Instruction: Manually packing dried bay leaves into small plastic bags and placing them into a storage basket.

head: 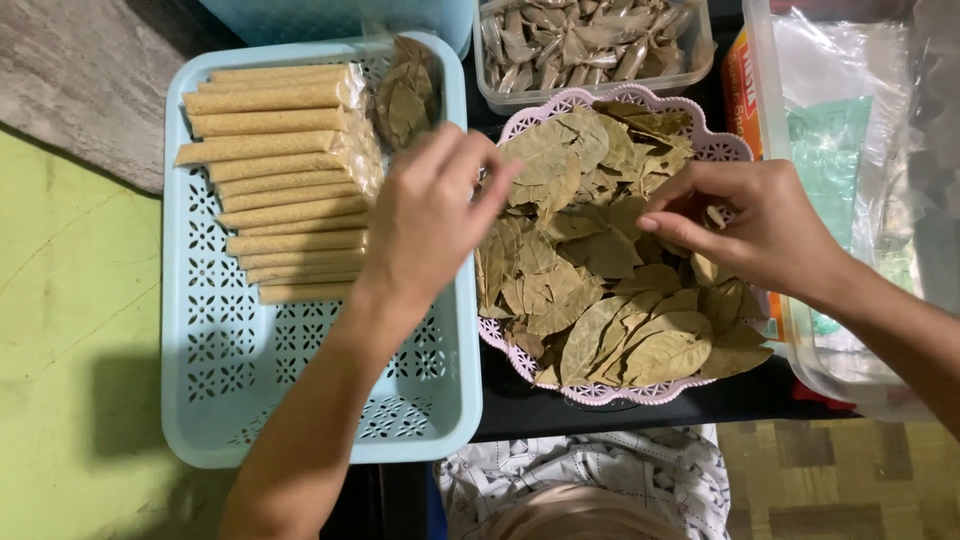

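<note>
While both hands work over the leaves:
L hand (425,215): fingers loosely curled, pinching a leaf (540,150)
R hand (755,225): pinching small bit (716,215)
Pink basket (600,395): 1, dried leaves piled
Blue tray (230,370): approx. 12 tan packed rolls (280,180)

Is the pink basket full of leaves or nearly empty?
Full: dried leaves heap across the pink basket, hiding its floor.

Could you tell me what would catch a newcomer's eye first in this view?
Most striking is the heap of dried brown leaves in a pink scalloped basket at centre, with the left hand and right hand picking in it. To its left, a pale blue tray holds stacked tan sticks.
</note>
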